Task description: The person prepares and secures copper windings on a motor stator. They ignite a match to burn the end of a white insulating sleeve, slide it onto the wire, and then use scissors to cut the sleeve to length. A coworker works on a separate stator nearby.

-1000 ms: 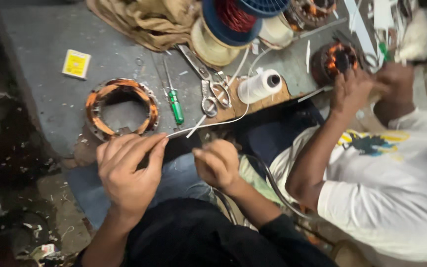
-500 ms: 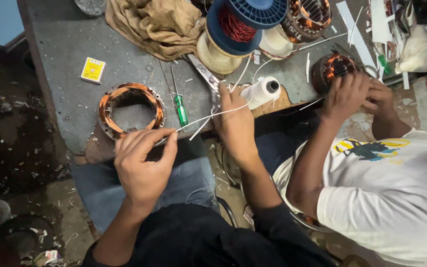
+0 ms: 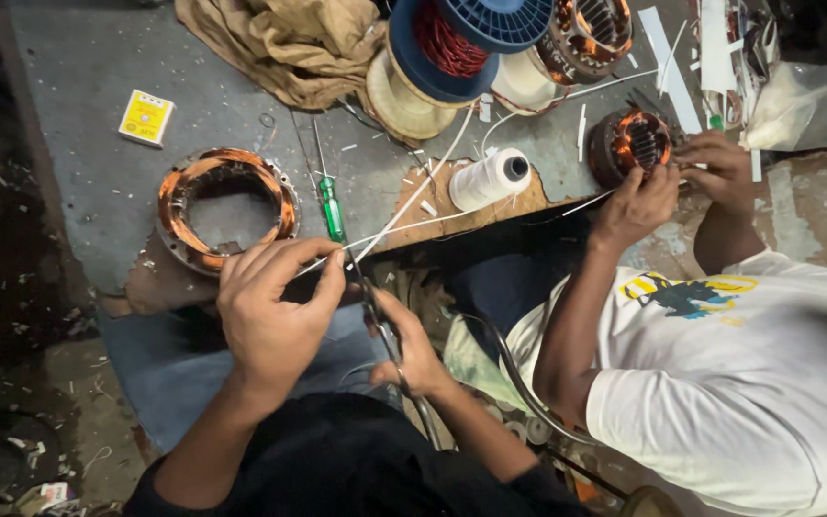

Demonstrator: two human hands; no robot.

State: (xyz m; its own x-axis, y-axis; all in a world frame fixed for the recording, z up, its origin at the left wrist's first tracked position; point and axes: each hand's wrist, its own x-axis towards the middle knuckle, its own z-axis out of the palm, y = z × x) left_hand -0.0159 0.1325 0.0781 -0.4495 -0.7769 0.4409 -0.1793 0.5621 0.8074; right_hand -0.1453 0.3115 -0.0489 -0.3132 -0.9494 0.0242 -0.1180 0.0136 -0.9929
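So the left hand (image 3: 270, 316) has a white string (image 3: 413, 225) pinched between thumb and forefinger at the table edge (image 3: 98, 239); the string runs up and right from that pinch, toward the white spool (image 3: 490, 179). Right hand (image 3: 409, 349) is closed around scissors (image 3: 375, 311), blades up just beside the pinch.

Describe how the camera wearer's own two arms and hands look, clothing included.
Both forearms are bare up to about the elbow, where dark, near-black sleeves begin. The left hand and right hand wear no gloves; no rings, watch or bands are visible. The garment looks plain, without visible markings.
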